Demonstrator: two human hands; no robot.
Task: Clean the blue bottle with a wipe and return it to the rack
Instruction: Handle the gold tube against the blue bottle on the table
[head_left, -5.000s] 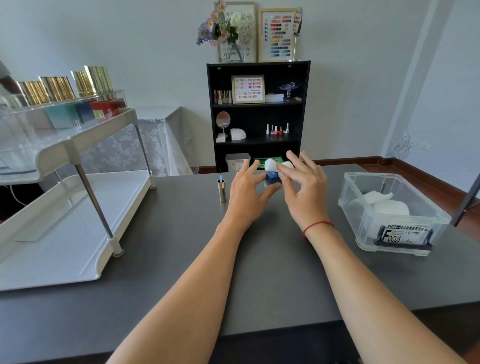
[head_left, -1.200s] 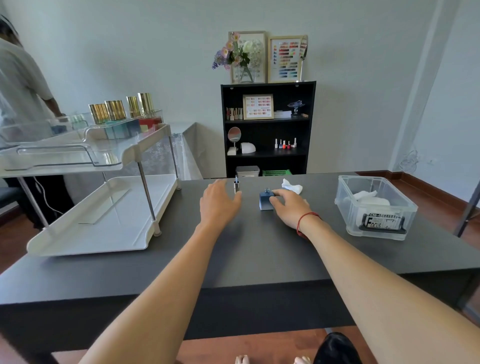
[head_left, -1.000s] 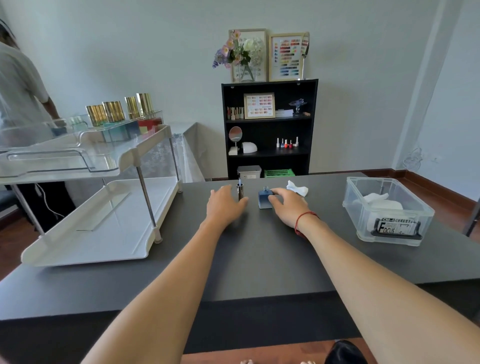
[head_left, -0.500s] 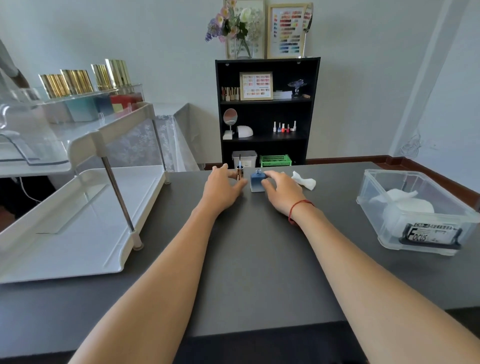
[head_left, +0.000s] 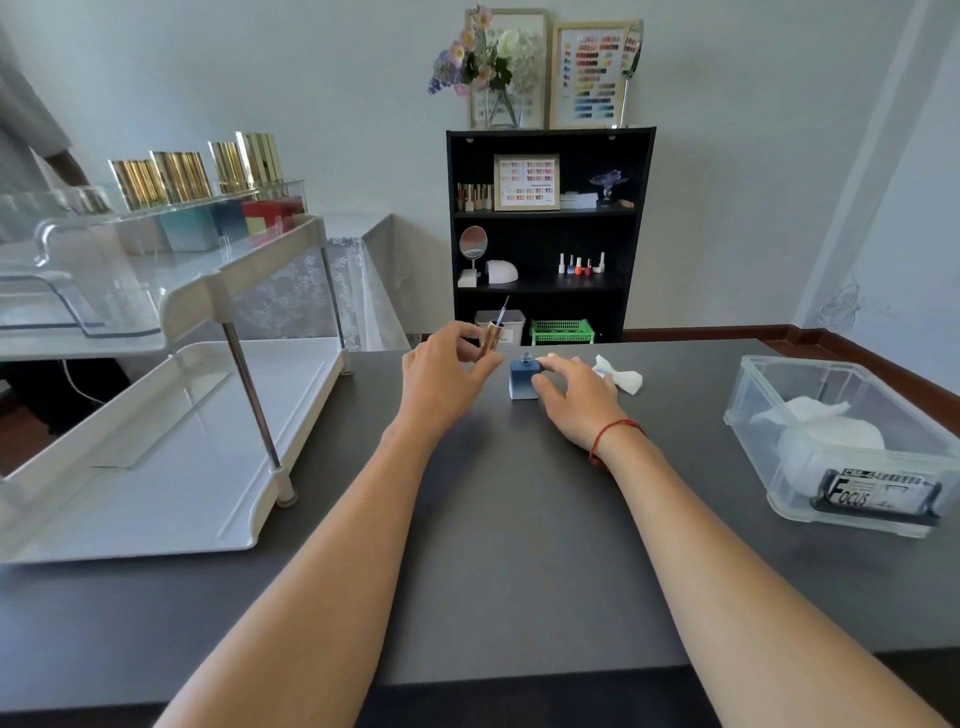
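A small square blue bottle (head_left: 523, 379) stands uncapped on the dark table (head_left: 519, 519). My right hand (head_left: 574, 395) grips it from the right, thumb and fingers around its sides. My left hand (head_left: 447, 371) pinches the gold cap with its brush (head_left: 493, 332), lifted off the table and tilted, just left of the bottle. A crumpled white wipe (head_left: 621, 375) lies on the table to the right of my right hand. The white two-tier rack (head_left: 218, 291) stands at the left, holding several gold-capped bottles (head_left: 192, 174) on its top tier.
A clear plastic box (head_left: 852, 447) with white wipes sits at the right of the table. A black bookshelf (head_left: 545, 234) stands against the far wall. Part of another person (head_left: 31, 140) shows at the far left behind the rack.
My left hand has picked the gold brush cap up off the table and holds it beside the bottle. My right hand keeps hold of the blue bottle. The wipe lies where it was.
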